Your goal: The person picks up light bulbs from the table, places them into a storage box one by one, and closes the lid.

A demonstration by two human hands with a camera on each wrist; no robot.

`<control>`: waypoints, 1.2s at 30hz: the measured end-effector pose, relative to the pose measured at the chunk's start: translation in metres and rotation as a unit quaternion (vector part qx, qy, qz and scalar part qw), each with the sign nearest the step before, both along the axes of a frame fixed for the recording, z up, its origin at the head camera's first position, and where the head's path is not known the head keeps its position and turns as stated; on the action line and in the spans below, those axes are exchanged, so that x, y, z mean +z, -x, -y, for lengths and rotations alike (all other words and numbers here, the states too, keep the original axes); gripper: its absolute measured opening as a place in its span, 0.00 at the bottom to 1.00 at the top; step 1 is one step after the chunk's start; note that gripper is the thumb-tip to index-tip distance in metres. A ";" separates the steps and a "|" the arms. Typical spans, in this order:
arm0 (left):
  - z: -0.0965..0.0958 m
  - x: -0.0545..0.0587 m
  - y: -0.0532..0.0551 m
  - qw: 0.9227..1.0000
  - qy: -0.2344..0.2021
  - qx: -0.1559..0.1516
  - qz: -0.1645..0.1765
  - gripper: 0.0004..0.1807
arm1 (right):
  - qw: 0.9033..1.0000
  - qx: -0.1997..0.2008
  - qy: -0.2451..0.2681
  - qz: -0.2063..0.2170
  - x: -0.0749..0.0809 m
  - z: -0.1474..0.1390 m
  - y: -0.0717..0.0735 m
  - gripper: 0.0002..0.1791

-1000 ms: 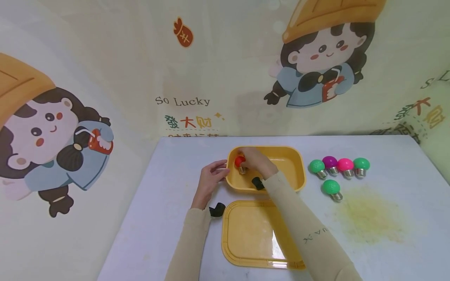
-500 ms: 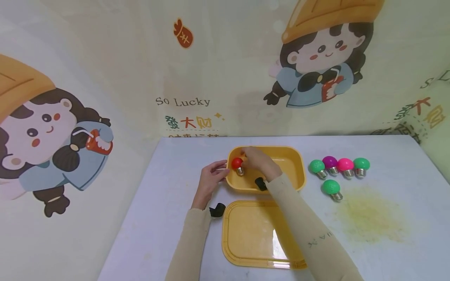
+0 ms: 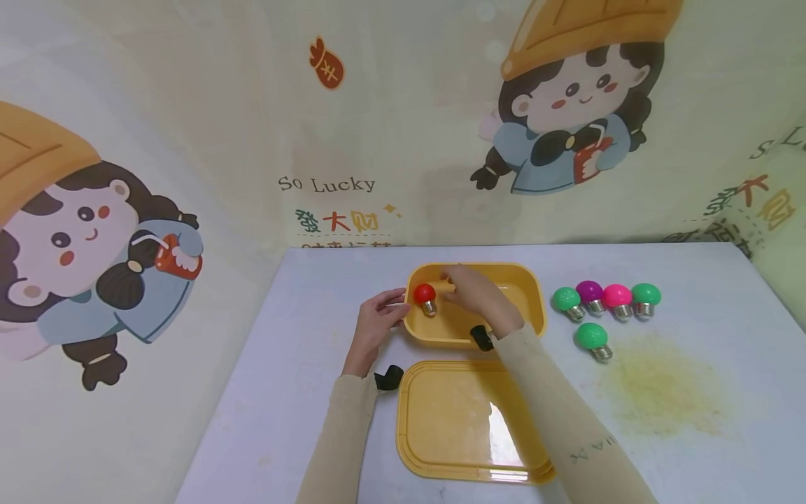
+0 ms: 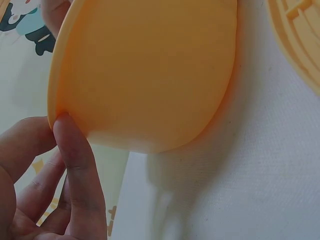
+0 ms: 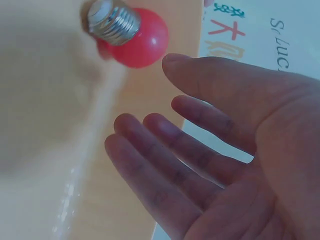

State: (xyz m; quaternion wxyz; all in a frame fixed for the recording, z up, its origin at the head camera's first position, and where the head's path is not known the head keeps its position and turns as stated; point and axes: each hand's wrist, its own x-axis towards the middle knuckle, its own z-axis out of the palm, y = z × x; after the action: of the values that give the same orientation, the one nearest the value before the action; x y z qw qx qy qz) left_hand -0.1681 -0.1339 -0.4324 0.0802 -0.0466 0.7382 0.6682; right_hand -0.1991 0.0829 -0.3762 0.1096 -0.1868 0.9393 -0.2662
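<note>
A red light bulb (image 3: 425, 295) with a metal screw base lies inside the left end of a yellow plastic box (image 3: 519, 301). My right hand (image 3: 475, 292) is over the box, just right of the bulb. In the right wrist view, its fingers are spread and relaxed, and the red bulb (image 5: 145, 37) is beyond the thumb tip, apart from it. At the box's left end, my left hand (image 3: 376, 322) pinches the rim; the left wrist view has thumb and finger on the yellow wall (image 4: 145, 80).
A yellow lid (image 3: 466, 420) lies in front of the box. To the right stand a green bulb (image 3: 567, 299), a purple bulb (image 3: 590, 292), a pink bulb (image 3: 617, 297) and another green bulb (image 3: 646, 295). One more green bulb (image 3: 592, 337) lies nearer. A yellowish stain (image 3: 667, 385) marks the white table.
My right hand has let go of the red bulb and drawn back to the right; the bulb now lies in the box. The left hand has stayed at the rim.
</note>
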 end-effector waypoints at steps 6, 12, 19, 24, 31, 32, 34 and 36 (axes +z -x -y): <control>0.001 -0.004 0.002 1.000 0.002 0.005 -0.002 0.19 | 1.000 0.002 0.006 -0.021 -0.001 -0.012 -0.007 0.20; 0.001 -0.005 0.002 1.000 -0.003 0.005 -0.007 0.19 | 0.999 -0.004 0.009 -0.033 0.004 -0.025 -0.016 0.21; 0.001 -0.007 0.003 1.000 -0.002 0.007 0.003 0.20 | 0.998 -0.005 0.018 -0.058 0.007 -0.039 -0.026 0.22; 0.001 -0.008 0.002 1.000 -0.004 0.007 0.004 0.21 | 0.998 -0.007 0.029 -0.062 0.006 -0.046 -0.031 0.21; 0.001 -0.009 0.002 1.000 -0.013 0.010 -0.006 0.19 | 0.995 -0.006 0.051 -0.085 0.002 -0.056 -0.039 0.19; 0.001 -0.010 0.003 1.000 -0.015 0.009 -0.006 0.19 | 0.995 -0.007 0.055 -0.087 0.002 -0.058 -0.040 0.19; 0.001 -0.010 0.003 1.000 -0.016 0.008 -0.005 0.19 | 0.994 -0.004 0.063 -0.093 0.002 -0.062 -0.043 0.18; 0.002 -0.010 0.003 1.000 -0.016 0.007 -0.003 0.19 | 0.993 -0.004 0.069 -0.097 0.003 -0.066 -0.046 0.18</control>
State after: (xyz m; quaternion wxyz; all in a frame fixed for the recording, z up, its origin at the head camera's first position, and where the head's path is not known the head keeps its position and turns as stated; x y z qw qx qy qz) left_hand -0.1716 -0.1359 -0.4427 0.0741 -0.0485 0.7276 0.6803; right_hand -0.1528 0.1492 -0.3733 0.0038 -0.2150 0.9256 -0.3116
